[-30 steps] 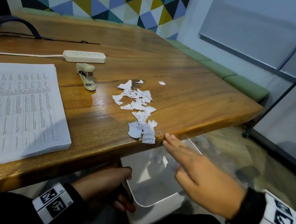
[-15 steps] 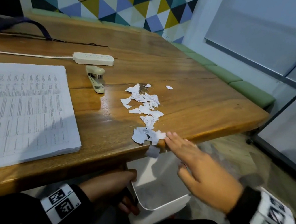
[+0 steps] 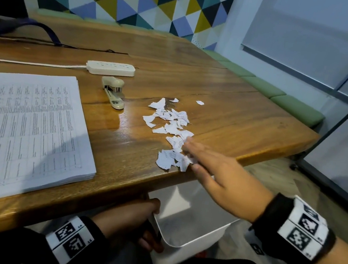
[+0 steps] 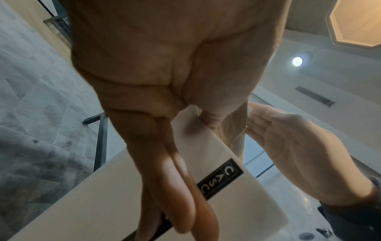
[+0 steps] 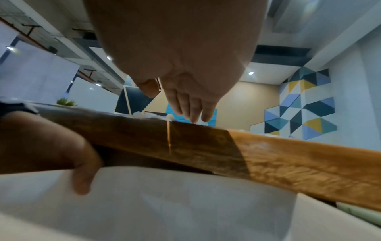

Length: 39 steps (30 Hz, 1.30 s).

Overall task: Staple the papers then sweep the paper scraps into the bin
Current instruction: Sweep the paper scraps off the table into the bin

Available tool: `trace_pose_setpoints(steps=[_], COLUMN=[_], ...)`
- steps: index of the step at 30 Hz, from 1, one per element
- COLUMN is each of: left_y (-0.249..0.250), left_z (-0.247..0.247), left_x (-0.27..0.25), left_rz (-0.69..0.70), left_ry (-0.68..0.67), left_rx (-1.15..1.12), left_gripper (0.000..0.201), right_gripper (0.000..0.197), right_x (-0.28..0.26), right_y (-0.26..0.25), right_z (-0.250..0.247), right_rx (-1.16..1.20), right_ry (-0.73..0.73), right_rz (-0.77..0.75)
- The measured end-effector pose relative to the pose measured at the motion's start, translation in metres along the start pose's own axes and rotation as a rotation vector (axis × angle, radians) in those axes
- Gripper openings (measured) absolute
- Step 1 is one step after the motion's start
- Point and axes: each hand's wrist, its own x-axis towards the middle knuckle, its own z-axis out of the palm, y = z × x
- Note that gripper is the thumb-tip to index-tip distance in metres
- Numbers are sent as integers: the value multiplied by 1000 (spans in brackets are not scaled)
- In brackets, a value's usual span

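White paper scraps (image 3: pixel 172 129) lie scattered on the wooden table (image 3: pixel 237 127) near its front edge. My right hand (image 3: pixel 215 167) reaches flat over the edge with straight fingers touching the nearest scraps (image 3: pixel 171 158). Below the edge, my left hand (image 3: pixel 133 218) grips the rim of a white bin (image 3: pixel 192 243), thumb inside, fingers on the outer wall (image 4: pixel 123 195). The thick stack of printed papers (image 3: pixel 20 127) lies at the left. A beige stapler (image 3: pixel 114 94) sits behind the scraps.
A white power strip (image 3: pixel 111 68) with its cord lies behind the stapler. A dark bag strap (image 3: pixel 22 25) rests at the far left. A green bench (image 3: pixel 294 109) runs along the right wall. A glass partition (image 3: pixel 347 144) stands at the right.
My right hand moved up from the table's edge onto the table among the scraps. A few scraps fell off the edge toward the bin. The left hand keeps holding the bin.
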Motion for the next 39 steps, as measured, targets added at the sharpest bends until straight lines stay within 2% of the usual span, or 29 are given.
trace_pose_setpoints(steps=[2, 6, 9, 12, 16, 19, 22, 26, 29, 31, 33, 34, 36, 39], left_y=[0, -2, -5, -4, -2, -1, 0, -2, -6, -7, -8, -7, -6, -9], left_z=[-1, -7, -10, -8, -5, -9, -10, -13, -14, -13, -11, -10, -8, -5], left_x=[0, -1, -2, -4, -9, -14, -14, -9, -5, -6, -9, -10, -9, -1], left_rz=[-5, -25, -28, -17, -36, -53, -92, -97, -60, -26, -18, -20, -33, -38], left_ry=[15, -2, 11, 20, 6, -10, -18, -15, -9, 12, 23, 19, 2, -5], left_rx=[-2, 7, -5, -1, 7, -17, -28, -32, -7, 7, 7, 4, -5, 5], left_gripper=[40, 43, 42, 39, 31, 27, 30, 31, 34, 38, 31, 28, 33, 43], right_gripper=[57, 56, 51, 51, 51, 52, 53, 57, 55, 51, 48, 48, 49, 45], right_x=[-9, -49, -48, -12, 46, 60, 38, -14, -26, -5, 34, 56, 96, 143], right_y=[-7, -12, -6, 6, 6, -6, -18, -22, -8, 10, 38, 57, 92, 122], right_z=[11, 8, -5, -14, -7, 7, 14, 9, -2, -16, -33, -41, -49, -50], right_rx=[1, 122, 145, 110, 27, 38, 51, 49, 94, 173, 193, 163, 70, -22], right_ry=[-117, -107, 20, 131, -37, -142, -179, -215, -138, 50, 193, 193, 51, -206], right_rz=[-1, 19, 15, 36, -16, -124, -195, -208, -202, -131, 66, 189, 399, 543])
